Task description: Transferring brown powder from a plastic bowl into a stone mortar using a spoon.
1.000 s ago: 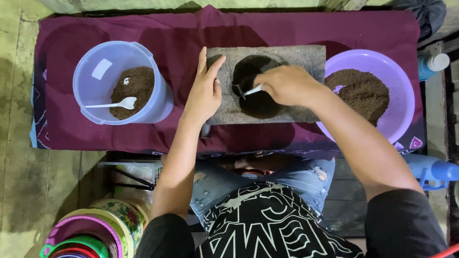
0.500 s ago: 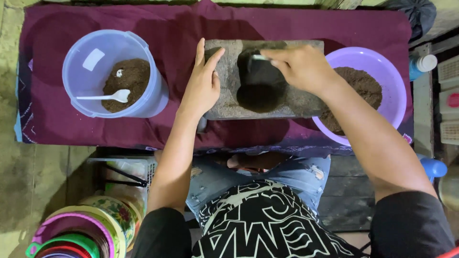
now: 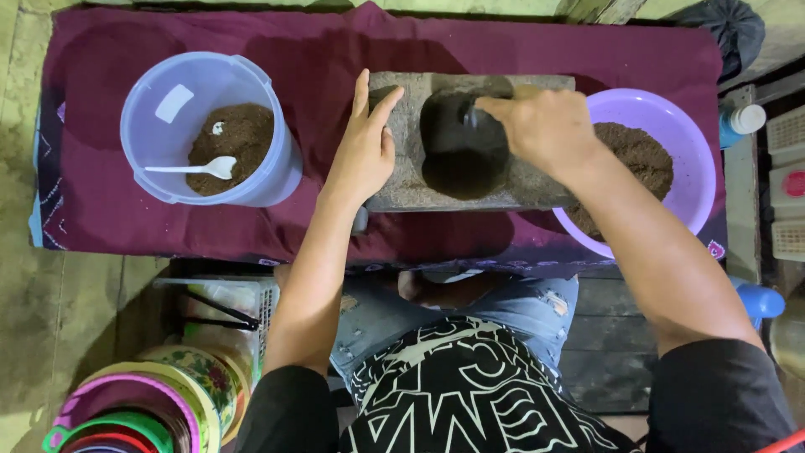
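Note:
A grey stone slab (image 3: 408, 180) lies on a maroon cloth (image 3: 319, 59), with a dark mound of brown powder (image 3: 459, 159) on its middle. My left hand (image 3: 362, 147) rests flat on the slab's left part, fingers apart. My right hand (image 3: 545, 127) is closed around a small utensil whose tip (image 3: 471, 117) touches the top of the dark powder. Right of the slab, partly under my right forearm, stands a purple bowl (image 3: 692, 159) holding brown powder.
At the left stands a clear tub (image 3: 168, 92) with brown powder and a white spoon (image 3: 194, 169). Stacked coloured bowls (image 3: 142, 403) sit at the lower left. A blue bottle with a white cap (image 3: 740, 122) and white crates stand at the right.
My right hand has moved up the slab with the utensil, from the middle of the dark powder to its top edge. My left hand has stayed on the slab.

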